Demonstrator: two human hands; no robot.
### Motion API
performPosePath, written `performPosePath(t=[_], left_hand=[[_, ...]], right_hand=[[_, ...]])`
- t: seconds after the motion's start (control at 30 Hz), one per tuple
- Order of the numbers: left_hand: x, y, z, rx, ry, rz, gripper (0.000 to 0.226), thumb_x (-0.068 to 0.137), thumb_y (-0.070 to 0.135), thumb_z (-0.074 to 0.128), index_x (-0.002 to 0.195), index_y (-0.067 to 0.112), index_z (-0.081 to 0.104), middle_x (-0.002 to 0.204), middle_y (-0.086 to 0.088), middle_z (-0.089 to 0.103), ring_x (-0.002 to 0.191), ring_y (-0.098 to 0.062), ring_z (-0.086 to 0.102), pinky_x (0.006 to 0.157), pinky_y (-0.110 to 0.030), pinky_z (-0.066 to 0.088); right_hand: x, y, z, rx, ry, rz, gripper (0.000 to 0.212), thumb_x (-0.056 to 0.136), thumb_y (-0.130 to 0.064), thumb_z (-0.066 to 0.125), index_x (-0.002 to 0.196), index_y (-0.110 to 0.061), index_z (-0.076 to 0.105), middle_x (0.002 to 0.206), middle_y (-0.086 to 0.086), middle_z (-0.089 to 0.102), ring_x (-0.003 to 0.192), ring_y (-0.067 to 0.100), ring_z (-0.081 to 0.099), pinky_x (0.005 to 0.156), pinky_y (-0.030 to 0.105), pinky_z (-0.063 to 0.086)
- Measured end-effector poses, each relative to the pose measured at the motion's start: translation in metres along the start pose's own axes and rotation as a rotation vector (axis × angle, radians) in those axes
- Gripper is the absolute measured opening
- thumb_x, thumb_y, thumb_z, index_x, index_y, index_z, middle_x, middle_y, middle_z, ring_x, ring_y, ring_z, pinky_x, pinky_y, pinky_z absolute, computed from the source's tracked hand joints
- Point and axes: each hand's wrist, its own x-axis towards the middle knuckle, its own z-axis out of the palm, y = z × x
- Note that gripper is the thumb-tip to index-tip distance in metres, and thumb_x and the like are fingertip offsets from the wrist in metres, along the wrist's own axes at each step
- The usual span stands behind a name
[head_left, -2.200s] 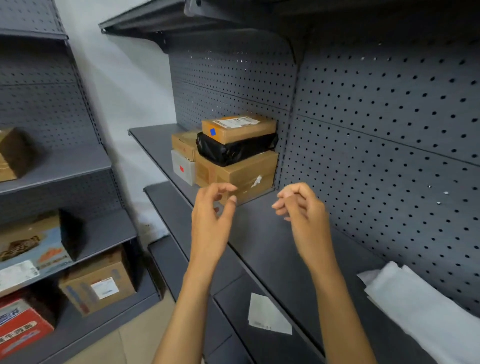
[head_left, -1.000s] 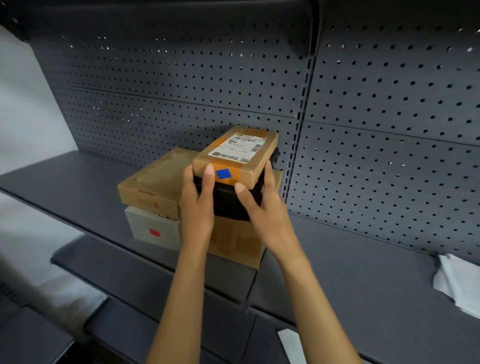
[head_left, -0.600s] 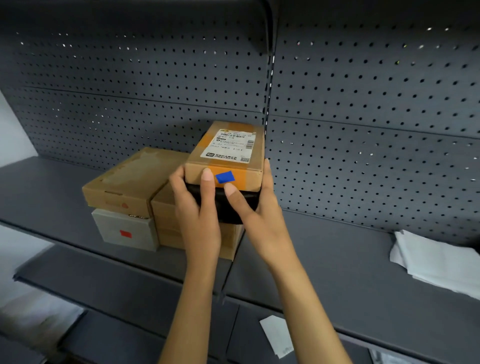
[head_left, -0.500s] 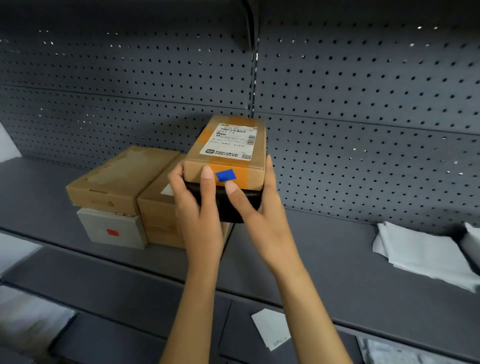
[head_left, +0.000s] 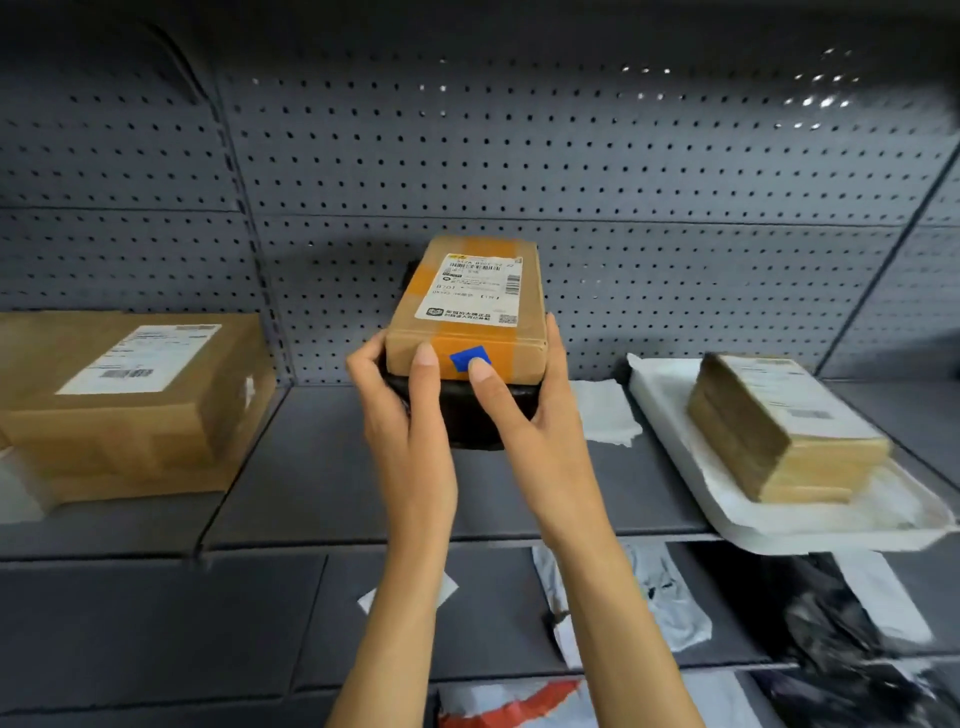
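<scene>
Cardboard, small box (head_left: 467, 306), taped orange, white shipping label on top, blue sticker (head_left: 470, 358) on the near face; stacked on a black wrapped parcel (head_left: 467, 415) and carried with it as one unit. Location: over the middle of the grey shelf (head_left: 311, 467), toward its back edge, before the pegboard panel (head_left: 623, 171); whether the parcel's underside touches the shelf cannot be told. Left hand (head_left: 400, 415) grips the left side of both items, thumb pressed on the box's near face; right hand (head_left: 535, 415) grips the right side, thumb at the sticker. Handling, judged: box stiff and likely light; parcel beneath soft and slick in its film, so the box may slide off if tilted. Best held as now, on opposite sides across both layers, kept level. Adjacent: large carton (head_left: 130, 400) at the shelf's left end, well apart; white sheet (head_left: 605, 410) just behind the right hand; brown bundle (head_left: 779, 431) on a white flat package (head_left: 727, 499) overhanging the front edge at right. Change: one second ago the pair sat atop the large carton; now it is off that stack and further right, the carton's label uncovered
</scene>
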Motion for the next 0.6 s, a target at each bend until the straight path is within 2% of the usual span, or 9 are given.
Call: performPosePath(t=[0.07, 0.2, 0.37, 0.47, 0.53, 0.6], left_hand=[[-0.025, 0.003, 0.026, -0.013, -0.038, -0.006, 0.028, 0.102, 0.032, 0.047, 0.125, 0.017, 0.045, 0.122, 0.006, 0.064, 0.114, -0.009, 0.061, 0.092, -0.026, 0.049], [-0.075, 0.014, 0.076, -0.055, -0.101, -0.026, 0.026, 0.105, 0.027, 0.046, 0.127, 0.014, 0.044, 0.123, 0.004, 0.063, 0.112, -0.006, 0.061, 0.089, -0.019, 0.048], [-0.127, 0.024, 0.132, -0.112, -0.169, -0.053, 0.025, 0.102, 0.029, 0.047, 0.124, 0.017, 0.045, 0.120, 0.007, 0.063, 0.112, -0.007, 0.060, 0.093, -0.022, 0.047], [-0.160, 0.030, 0.167, -0.155, -0.229, -0.059, 0.019, 0.104, 0.023, 0.047, 0.121, 0.017, 0.045, 0.116, 0.011, 0.062, 0.108, -0.003, 0.060, 0.091, -0.019, 0.047], [-0.180, 0.033, 0.187, -0.168, -0.263, -0.062, 0.022, 0.101, 0.027, 0.048, 0.121, 0.018, 0.045, 0.117, 0.010, 0.061, 0.112, -0.009, 0.059, 0.096, -0.027, 0.049], [-0.199, 0.036, 0.209, -0.172, -0.309, -0.062, 0.027, 0.098, 0.032, 0.049, 0.121, 0.020, 0.045, 0.121, 0.006, 0.060, 0.116, -0.015, 0.058, 0.102, -0.039, 0.049]], right_hand=[[-0.009, -0.004, -0.035, -0.012, 0.051, -0.001, 0.090, 0.086, -0.050, 0.066, 0.161, -0.030, 0.022, 0.145, -0.015, 0.059, 0.138, 0.002, 0.051, 0.119, 0.039, 0.039], [-0.031, -0.011, -0.101, -0.057, 0.140, -0.019, 0.091, 0.084, -0.056, 0.065, 0.161, -0.030, 0.023, 0.148, -0.013, 0.056, 0.139, 0.004, 0.050, 0.119, 0.040, 0.039], [-0.058, -0.022, -0.176, -0.056, 0.228, -0.031, 0.089, 0.087, -0.052, 0.064, 0.161, -0.031, 0.021, 0.148, -0.014, 0.056, 0.138, 0.002, 0.050, 0.119, 0.038, 0.039], [-0.074, -0.030, -0.222, -0.048, 0.270, -0.038, 0.078, 0.095, -0.044, 0.063, 0.160, -0.028, 0.025, 0.147, -0.011, 0.058, 0.137, 0.006, 0.053, 0.117, 0.040, 0.042], [-0.086, -0.034, -0.252, -0.059, 0.299, -0.048, 0.066, 0.101, -0.035, 0.060, 0.159, -0.029, 0.028, 0.145, -0.012, 0.059, 0.134, 0.004, 0.055, 0.115, 0.035, 0.044], [-0.097, -0.040, -0.283, -0.051, 0.335, -0.055, 0.064, 0.103, -0.031, 0.058, 0.159, -0.032, 0.028, 0.139, -0.021, 0.062, 0.127, -0.007, 0.057, 0.107, 0.019, 0.048]])
